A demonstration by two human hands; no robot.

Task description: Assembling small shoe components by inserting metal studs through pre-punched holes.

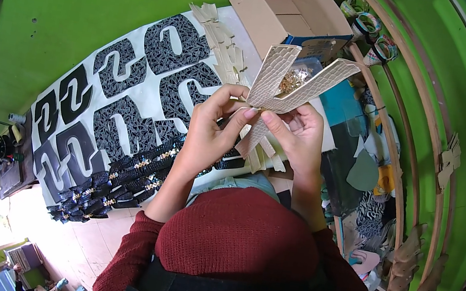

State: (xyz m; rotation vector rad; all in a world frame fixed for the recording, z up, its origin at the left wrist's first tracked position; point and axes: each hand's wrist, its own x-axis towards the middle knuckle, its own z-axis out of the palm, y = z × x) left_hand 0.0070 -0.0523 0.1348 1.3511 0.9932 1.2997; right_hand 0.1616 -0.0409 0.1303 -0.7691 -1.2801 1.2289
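Observation:
Both hands meet in front of me on a beige, scale-embossed leather-like piece [271, 82] with two wide arms that spread away from me in a V. My left hand [222, 117] pinches it at the narrow middle, thumb on the near side. From the other side, my right hand [297, 132] grips the same spot, its thumb tip close to the left one. Shorter beige tails [258, 137] hang below the thumbs. Whatever lies between the thumb tips is too small to make out. Behind the piece sits a clear tub [301, 75] of small gold-coloured metal bits.
Flat black patterned cut-outs [179, 42] cover the white table to the left, with black strips bearing gold fittings [140, 171] along its near edge. Beige strips [223, 43] lie beyond my hands. An open cardboard box [288, 10] stands behind; wooden rails [388, 143] curve along the right.

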